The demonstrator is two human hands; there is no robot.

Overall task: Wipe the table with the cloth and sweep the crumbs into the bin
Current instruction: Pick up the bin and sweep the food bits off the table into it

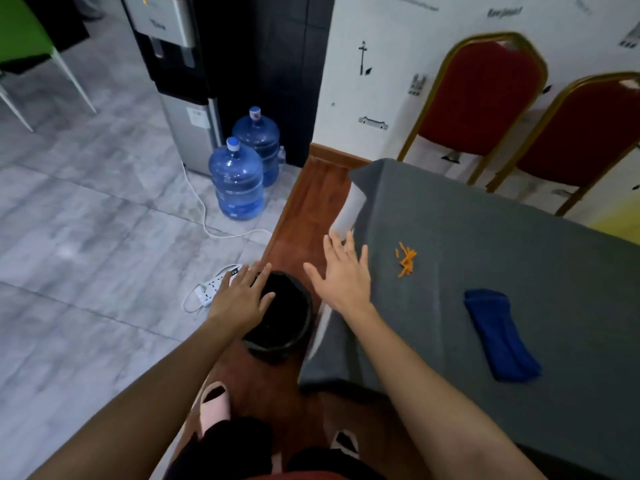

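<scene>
Head view – wall lettering too blurred to read – left hand (pixel 242 299) and right hand (pixel 341 278) spread, empty.

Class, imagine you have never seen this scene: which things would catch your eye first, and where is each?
Probably the small heap of orange crumbs on the grey tablecloth, with the folded blue cloth lying nearer, to its right. Both hands are open and empty: the left hand over the black bin on the floor, the right hand at the table's edge. Two red chairs stand behind.
</scene>
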